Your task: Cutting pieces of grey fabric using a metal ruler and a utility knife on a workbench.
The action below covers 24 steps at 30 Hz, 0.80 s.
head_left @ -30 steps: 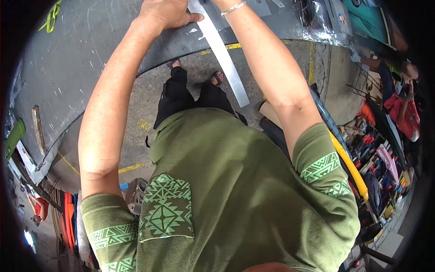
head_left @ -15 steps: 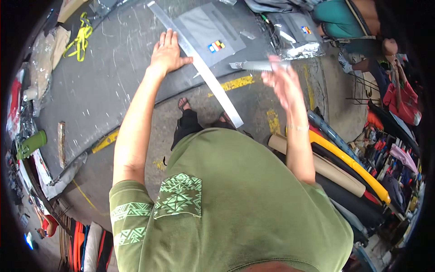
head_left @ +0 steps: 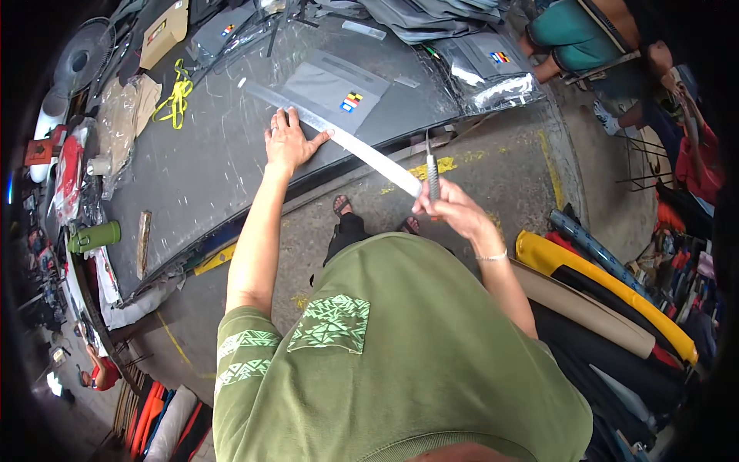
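Observation:
My left hand point(head_left: 288, 146) lies flat with its fingers spread, pressing a long metal ruler point(head_left: 362, 151) on the dark worktable. The ruler slants along the near side of a grey sheet point(head_left: 327, 86) with a small coloured flag print point(head_left: 352, 102). Its near end sticks out past the table edge. My right hand point(head_left: 454, 209) is closed around the grey ribbed handle of a craft knife point(head_left: 433, 173), its thin blade pointing away from me. The fingers of that hand are beside the ruler's near end; whether they touch it I cannot tell.
On the dark table point(head_left: 192, 185) lie a yellow strap point(head_left: 178, 96), a wooden stick point(head_left: 144, 242), a green bottle point(head_left: 94, 236) and a cardboard box point(head_left: 164, 35). Stacked grey sheets point(head_left: 431, 19) sit at the back. Fabric rolls point(head_left: 608, 296) lie at right; a person sits far right.
My right hand has drawn back toward me from the table edge, and the knife now points away instead of left. The ruler lies at a flatter slant. The whole view has shifted.

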Each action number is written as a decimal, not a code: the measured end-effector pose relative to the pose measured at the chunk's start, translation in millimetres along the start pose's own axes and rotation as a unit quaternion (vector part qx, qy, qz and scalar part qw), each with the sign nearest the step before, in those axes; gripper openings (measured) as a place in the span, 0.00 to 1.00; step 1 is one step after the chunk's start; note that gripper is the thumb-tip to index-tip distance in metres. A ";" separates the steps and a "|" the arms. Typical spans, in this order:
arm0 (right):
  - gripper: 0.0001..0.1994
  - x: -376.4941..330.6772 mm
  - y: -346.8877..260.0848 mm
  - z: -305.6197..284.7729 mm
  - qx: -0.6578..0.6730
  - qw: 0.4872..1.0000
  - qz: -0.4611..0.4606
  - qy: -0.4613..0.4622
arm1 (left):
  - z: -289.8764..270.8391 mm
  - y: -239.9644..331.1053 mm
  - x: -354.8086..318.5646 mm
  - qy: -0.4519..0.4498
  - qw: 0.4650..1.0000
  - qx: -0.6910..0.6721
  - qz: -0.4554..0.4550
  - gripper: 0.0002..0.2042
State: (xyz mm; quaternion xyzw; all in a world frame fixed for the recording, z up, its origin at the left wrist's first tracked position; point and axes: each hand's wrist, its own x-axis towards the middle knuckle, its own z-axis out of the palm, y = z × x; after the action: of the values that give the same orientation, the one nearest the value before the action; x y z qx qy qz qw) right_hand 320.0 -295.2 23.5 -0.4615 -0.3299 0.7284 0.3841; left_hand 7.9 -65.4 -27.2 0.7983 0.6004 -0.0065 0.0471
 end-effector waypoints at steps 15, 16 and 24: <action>0.15 109.4 -17.3 -55.8 -0.625 0.738 -0.187 0.172 | 7.3 22.8 -103.7 0.061 0.993 -0.104 -0.015 0.42; 0.15 109.4 -19.8 -55.4 -0.658 0.707 -0.211 0.150 | 11.9 22.0 -108.2 0.040 0.995 -0.091 -0.017 0.43; 0.25 123.5 -30.0 -63.3 -0.678 0.659 -0.288 0.153 | 13.1 34.7 -109.0 0.046 0.999 -0.020 -0.007 0.46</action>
State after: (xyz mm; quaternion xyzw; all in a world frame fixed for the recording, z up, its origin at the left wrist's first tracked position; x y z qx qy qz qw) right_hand 351.8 -165.9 -25.7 -0.5815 -0.7849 0.0753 0.2005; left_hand 11.4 -180.5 -30.6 0.7923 0.6077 0.0421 0.0350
